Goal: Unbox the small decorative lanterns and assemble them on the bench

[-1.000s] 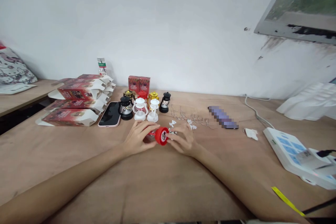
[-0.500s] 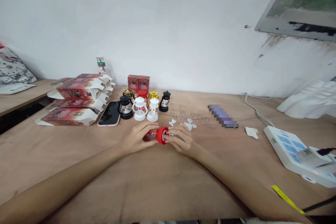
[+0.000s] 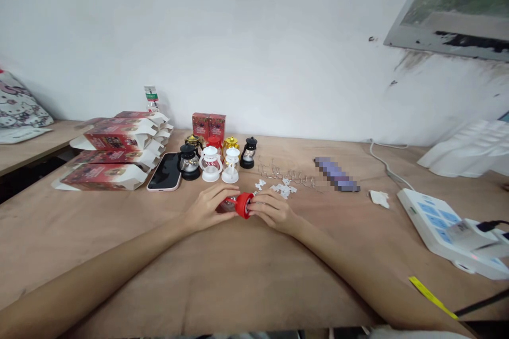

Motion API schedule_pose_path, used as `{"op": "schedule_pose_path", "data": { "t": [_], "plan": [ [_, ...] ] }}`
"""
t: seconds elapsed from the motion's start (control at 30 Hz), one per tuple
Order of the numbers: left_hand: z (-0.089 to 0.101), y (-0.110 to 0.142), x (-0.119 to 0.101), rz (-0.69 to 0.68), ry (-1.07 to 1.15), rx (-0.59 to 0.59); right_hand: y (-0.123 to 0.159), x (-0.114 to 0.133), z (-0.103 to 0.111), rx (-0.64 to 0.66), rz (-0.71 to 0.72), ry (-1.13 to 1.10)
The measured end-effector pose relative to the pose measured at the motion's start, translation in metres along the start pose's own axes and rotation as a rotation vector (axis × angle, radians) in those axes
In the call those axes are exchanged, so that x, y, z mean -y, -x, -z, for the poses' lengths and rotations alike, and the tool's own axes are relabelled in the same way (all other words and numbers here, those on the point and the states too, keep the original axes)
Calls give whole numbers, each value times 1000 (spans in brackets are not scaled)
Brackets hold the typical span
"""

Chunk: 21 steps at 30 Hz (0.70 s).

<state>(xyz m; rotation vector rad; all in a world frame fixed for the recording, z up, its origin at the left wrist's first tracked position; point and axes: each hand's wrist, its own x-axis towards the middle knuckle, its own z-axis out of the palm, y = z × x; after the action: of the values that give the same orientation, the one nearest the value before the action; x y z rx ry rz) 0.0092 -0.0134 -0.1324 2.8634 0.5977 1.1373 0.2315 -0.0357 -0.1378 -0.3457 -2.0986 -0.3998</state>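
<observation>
My left hand point(image 3: 207, 208) is closed around the clear body of a small red lantern point(image 3: 244, 205), which lies tilted on its side with its base turned to the right. Against the underside of that base, the bunched fingertips of my right hand point(image 3: 275, 210) press in; whatever they may pinch is hidden. Just beyond the hands stand several little lanterns: white ones point(image 3: 211, 165), black ones point(image 3: 190, 163), gold ones point(image 3: 230, 143) and a red one point(image 3: 214, 142). Small white pieces point(image 3: 283, 189) and thin bent wire handles point(image 3: 292, 175) lie scattered past my right hand.
Flattened red printed boxes point(image 3: 107, 176) are stacked at left beside a phone point(image 3: 164, 171). Two red boxes point(image 3: 209, 125) stand near the wall. To the right are a blurred purple object point(image 3: 337, 174), crumpled white tissue point(image 3: 379, 198), a power strip point(image 3: 437, 225) and a yellow strip point(image 3: 432, 296).
My right fingers have come together and moved in against the lantern's base, covering most of its underside. The base has turned slightly away from view. My left hand keeps its hold.
</observation>
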Motion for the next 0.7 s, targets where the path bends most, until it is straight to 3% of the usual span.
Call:
{"op": "schedule_pose_path", "data": {
  "t": [0.7],
  "plan": [
    [-1, -1, 1, -37, 20, -115, 10, -4, -3, -3, 20, -50]
  ]
}}
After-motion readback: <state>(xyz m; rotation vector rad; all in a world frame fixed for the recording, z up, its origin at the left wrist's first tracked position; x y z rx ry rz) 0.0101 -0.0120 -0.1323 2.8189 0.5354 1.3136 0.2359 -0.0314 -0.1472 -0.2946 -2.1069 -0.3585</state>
